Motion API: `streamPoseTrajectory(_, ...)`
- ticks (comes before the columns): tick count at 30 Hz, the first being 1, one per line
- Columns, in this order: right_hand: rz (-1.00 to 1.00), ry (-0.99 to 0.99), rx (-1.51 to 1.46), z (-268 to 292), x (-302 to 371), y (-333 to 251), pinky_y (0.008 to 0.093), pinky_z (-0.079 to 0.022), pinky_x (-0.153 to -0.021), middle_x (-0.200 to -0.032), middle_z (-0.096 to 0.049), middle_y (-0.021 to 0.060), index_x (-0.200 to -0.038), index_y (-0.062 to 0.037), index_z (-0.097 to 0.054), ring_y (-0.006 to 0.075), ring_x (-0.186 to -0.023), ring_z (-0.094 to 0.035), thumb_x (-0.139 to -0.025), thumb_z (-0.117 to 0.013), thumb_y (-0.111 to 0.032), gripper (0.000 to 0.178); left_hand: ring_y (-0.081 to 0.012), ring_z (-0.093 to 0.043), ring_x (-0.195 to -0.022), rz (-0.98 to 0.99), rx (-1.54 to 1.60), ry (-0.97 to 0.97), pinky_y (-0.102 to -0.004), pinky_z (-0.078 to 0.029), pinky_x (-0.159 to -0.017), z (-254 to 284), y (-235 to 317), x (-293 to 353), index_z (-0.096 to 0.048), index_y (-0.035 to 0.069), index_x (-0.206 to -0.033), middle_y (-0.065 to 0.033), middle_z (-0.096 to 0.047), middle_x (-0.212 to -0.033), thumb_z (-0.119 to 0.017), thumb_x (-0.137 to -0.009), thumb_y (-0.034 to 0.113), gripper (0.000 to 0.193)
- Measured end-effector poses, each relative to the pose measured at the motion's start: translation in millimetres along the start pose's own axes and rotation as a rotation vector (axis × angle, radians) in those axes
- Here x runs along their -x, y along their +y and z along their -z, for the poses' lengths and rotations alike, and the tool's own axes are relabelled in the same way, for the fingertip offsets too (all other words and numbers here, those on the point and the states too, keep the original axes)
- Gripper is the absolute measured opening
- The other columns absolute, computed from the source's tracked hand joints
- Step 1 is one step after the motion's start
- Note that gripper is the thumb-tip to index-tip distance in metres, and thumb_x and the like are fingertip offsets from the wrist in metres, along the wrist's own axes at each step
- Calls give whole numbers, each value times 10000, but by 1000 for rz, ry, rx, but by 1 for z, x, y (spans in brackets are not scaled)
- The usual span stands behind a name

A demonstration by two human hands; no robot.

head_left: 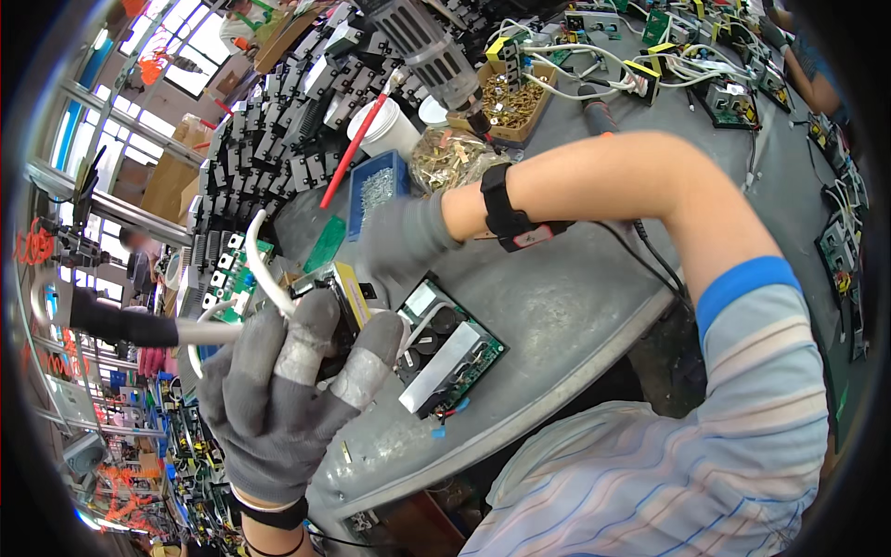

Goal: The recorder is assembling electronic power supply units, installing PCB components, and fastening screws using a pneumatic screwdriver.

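My left hand (pixel 278 399) wears a grey glove with silver tape on two fingers. Its fingers and thumb are closed round a circuit board assembly with a yellow-edged part (pixel 351 295), and the palm hides much of it. A thick white cable (pixel 264 269) rises from beside the fingers. My right hand (pixel 404 239), also gloved in grey, is smeared by motion just beyond that assembly, and its fingers cannot be made out. It is nearest to a blue tray (pixel 397 167) of small silver screws. A second circuit board (pixel 450 357) with black capacitors and a metal heat sink lies right of my left hand.
An electric screwdriver (pixel 432 60) hangs over the table (pixel 575 297). Behind stand a white tub (pixel 385 130), a bag of brass-coloured parts (pixel 450 158) and a box of screws (pixel 506 107). Black heat sinks (pixel 255 139) pile up at far left. Wired boards (pixel 729 97) lie at far right.
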State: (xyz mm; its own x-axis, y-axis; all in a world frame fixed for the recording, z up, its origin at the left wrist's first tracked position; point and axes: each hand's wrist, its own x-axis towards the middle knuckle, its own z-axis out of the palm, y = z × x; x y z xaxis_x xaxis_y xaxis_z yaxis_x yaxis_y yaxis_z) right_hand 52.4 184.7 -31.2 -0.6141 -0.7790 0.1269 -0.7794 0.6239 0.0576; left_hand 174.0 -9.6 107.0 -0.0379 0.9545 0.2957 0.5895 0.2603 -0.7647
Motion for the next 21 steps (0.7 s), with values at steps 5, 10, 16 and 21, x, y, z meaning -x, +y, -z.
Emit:
streamPoseTrajectory(5, -671, 251, -828, 7, 3, 14, 367, -499, -635, -783, -647, 136, -942, -74, -662, 278, -720, -642, -724, -652, -296, 312, -238, -482, -1066, 168, 37, 51, -340, -440, -824, -9, 2, 22, -615, 283, -1126, -26, -500, -1221, -715, -708, 60, 484)
streamPoseTrajectory(10, -13, -93, -446, 6, 53, -45, 400, -424, -892, -1158, -537, 172, -1218, -50, -515, 325, -1076, -530, -668, -711, -511, 745, -331, -479, -1009, 413, 154, -171, -432, -406, -877, -46, -19, 57, -541, 143, -1197, -106, -528, -1098, -704, -628, 143, 591)
streamPoseTrajectory(16, -240, -173, -956, -3, 65, -73, 423, -435, -861, -1103, -573, 157, -1191, -83, -539, 325, -1040, -548, -633, -746, -442, 695, -338, -512, -1058, 289, 670, -1048, -401, -455, -877, -92, -48, 70, -551, 131, -1219, -112, -548, -1124, -727, -494, 202, 749)
streamPoseTrajectory(21, -296, -38, -614, -4, 64, -69, 384, -473, -808, -1019, -636, 138, -1230, -162, -541, 322, -933, -611, -651, -745, -438, 673, -296, -603, -970, 68, 883, -1745, -358, -457, -836, -151, -63, 57, -523, 133, -1263, -134, -646, -1028, -773, -501, 233, 808)
